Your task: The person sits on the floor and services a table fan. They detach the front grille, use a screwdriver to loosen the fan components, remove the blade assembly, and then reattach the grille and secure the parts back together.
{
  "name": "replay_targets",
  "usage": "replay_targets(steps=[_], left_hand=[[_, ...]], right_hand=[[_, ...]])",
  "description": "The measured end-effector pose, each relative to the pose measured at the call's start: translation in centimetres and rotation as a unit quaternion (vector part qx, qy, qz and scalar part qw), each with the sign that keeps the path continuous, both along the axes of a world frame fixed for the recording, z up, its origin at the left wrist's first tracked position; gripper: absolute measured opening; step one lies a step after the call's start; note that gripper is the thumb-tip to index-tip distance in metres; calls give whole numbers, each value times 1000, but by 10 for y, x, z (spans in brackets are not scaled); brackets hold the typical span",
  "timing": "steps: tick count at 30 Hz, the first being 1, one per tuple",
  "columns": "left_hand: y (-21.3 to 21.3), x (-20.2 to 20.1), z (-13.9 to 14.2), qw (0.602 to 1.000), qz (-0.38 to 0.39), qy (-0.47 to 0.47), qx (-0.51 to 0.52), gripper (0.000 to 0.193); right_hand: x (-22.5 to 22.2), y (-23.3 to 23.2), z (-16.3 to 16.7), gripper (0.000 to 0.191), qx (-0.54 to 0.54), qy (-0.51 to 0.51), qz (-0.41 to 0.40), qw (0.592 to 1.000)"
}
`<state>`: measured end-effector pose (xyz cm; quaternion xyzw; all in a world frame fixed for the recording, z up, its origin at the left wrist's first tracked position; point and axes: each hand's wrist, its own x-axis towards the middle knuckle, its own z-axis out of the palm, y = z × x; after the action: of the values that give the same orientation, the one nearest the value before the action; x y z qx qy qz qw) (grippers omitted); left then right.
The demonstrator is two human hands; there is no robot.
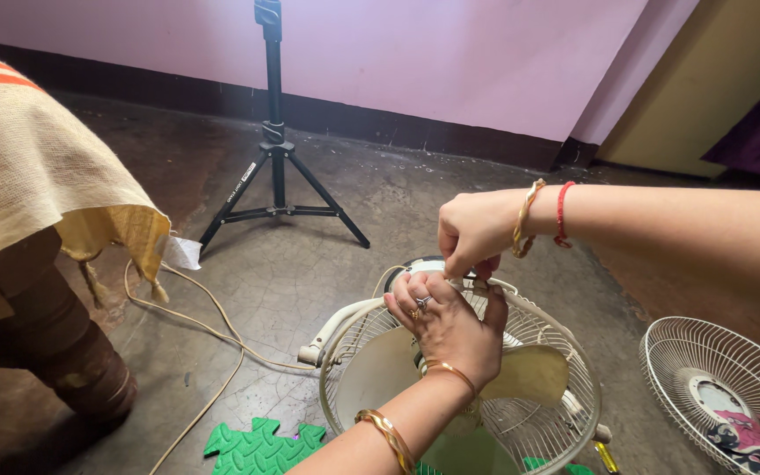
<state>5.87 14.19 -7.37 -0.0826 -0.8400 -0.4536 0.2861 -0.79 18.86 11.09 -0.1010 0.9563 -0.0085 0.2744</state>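
Head view: the fan (pixel 459 387) lies on the floor (pixel 310 264), near and right of centre. The left hand (pixel 446 321) rests on its wire guard (pixel 547 352), fingers curled over the top rim. The right hand (pixel 472 230) pinches a small part there, fingers closed. A detached grille (pixel 705 378) lies far right; a tripod (pixel 276 167) stands beyond.

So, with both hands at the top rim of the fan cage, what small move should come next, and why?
Probably keep the left hand pressing the fan cage steady while the right hand works loose the small part it pinches at the rim. The detached front grille already lies on the floor to the right, the blades are exposed, and both hands meet at that one point.
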Motion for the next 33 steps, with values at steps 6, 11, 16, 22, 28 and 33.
replay_targets(steps=[6, 11, 16, 22, 28, 33], left_hand=[[0, 0, 0, 1000, -12, -17, 0, 86], [1, -2, -2, 999, -11, -34, -12, 89], [-1, -3, -2, 999, -7, -32, -23, 88], [-5, 0, -2, 999, -27, -20, -13, 77], [-6, -3, 2, 998, -14, -48, -28, 85], [-8, -3, 4, 994, -32, -97, -37, 86]], right_hand=[[-9, 4, -8, 22, -24, -11, -34, 999], [-26, 12, -21, 16, -99, -75, -128, 984], [-23, 0, -18, 14, -28, -41, -81, 995], [-5, -30, -11, 13, 164, 35, 88, 982], [-7, -17, -4, 14, 29, -5, 23, 999], [-11, 1, -11, 17, -105, -48, -89, 989]])
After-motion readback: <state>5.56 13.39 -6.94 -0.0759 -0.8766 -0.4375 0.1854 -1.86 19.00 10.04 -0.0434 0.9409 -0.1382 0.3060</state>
